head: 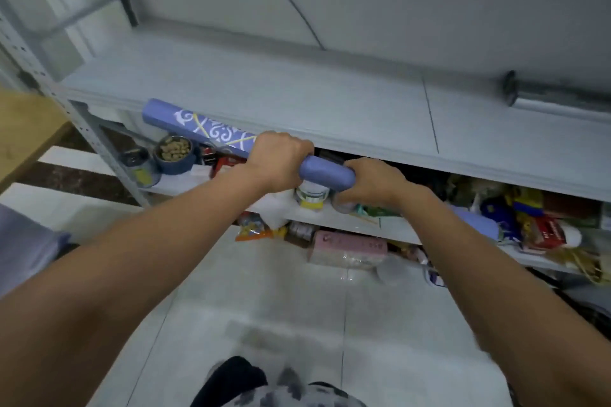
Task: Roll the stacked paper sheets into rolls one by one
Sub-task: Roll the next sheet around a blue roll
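One roll [325, 174], left hand [281, 160], right hand [373, 183]

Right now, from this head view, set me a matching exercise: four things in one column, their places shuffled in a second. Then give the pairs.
Things
1. paper roll
2. bowl of brown pellets
3. pink package
4. grey cylinder

Places
A. lying on the top shelf, far right
B. under the top shelf, at the left
C. gripped by the left hand and the right hand
D. lowest down of the four

Pairs: 1-C, 2-B, 3-D, 4-A
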